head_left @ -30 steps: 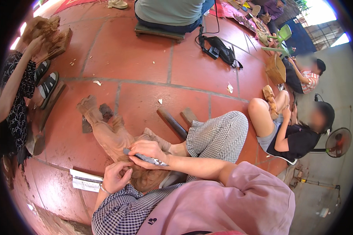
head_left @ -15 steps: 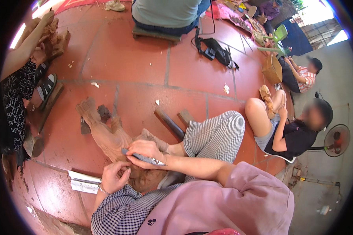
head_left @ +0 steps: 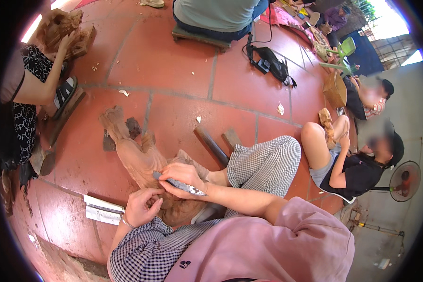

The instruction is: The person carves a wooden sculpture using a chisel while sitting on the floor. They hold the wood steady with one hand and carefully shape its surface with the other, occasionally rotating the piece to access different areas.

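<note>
A reddish-brown wood carving [head_left: 138, 162] lies slantwise across my lap and the floor, its narrow end pointing away to the left. My right hand [head_left: 181, 177] is closed on a grey folded strip of sandpaper [head_left: 185, 186], whose tip meets the middle of the carving. White worn patches show on the strip. Just left of it, my left hand [head_left: 143, 205] rests by the near part of the carving with curled fingers; whether anything is in them is hidden. My checked trouser leg [head_left: 265, 164] is bent to the right of the carving.
A dark rod [head_left: 210, 144] and a small wood block [head_left: 231, 138] lie beyond the carving. White paper with a dark strip [head_left: 103, 210] is at left. People sit left, ahead and right, some with carvings. A black bag [head_left: 272, 65] and a fan [head_left: 404, 181] are farther off.
The whole view has shifted slightly, with things sitting farther right. My hands stay at the same part of the carving. The person at left has lowered an arm along their carving.
</note>
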### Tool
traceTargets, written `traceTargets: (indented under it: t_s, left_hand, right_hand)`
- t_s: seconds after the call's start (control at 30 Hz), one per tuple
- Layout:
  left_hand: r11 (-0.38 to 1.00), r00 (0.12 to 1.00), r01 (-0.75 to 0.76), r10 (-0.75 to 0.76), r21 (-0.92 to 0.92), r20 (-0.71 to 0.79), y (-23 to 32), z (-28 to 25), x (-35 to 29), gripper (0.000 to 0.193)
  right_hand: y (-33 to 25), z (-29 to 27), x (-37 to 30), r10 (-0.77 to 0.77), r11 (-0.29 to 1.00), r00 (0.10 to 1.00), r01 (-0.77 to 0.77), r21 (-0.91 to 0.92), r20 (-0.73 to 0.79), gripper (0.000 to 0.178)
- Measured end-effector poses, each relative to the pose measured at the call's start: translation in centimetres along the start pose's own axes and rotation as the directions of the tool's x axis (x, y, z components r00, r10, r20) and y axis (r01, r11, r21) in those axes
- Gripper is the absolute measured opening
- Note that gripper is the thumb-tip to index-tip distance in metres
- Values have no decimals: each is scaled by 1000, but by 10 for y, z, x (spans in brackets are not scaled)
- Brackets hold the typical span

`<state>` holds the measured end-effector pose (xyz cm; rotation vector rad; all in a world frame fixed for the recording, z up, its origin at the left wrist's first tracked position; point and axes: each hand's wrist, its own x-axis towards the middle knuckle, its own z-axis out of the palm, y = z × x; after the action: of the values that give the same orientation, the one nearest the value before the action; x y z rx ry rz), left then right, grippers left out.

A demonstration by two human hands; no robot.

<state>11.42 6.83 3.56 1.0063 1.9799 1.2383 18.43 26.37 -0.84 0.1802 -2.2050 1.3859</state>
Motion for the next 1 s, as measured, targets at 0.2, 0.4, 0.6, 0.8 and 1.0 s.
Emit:
traceTargets:
  t_s: [0.2,0.4,0.6,0.8,1.0]
  left_hand:
    - [1000,1000,10,-10,-17,3,-2,2,0,21]
    - [1000,1000,19,-20,-18,-7,-3,2,1,21]
    - [996,997,78,-78,-36,-6,2,2,1,19]
    - [999,999,17,-18,-29,-32,-2,2,5,19]
    - [983,988,153,-151,-97,24,0,2,2,18]
  right_hand:
    - [-1,-2,-2,-12,1000,1000,13,-16,9,16]
    - [-4,-4,3,1,1000,1000,-2,22,4,15]
    - [-6,-5,2,4,1000,1000,-4,6,26,16]
    - [-2,-3,0,12,1000,1000,-12,6,8,14]
    - [-3,-3,-1,3,1000,1000,-2,11,-13,13]
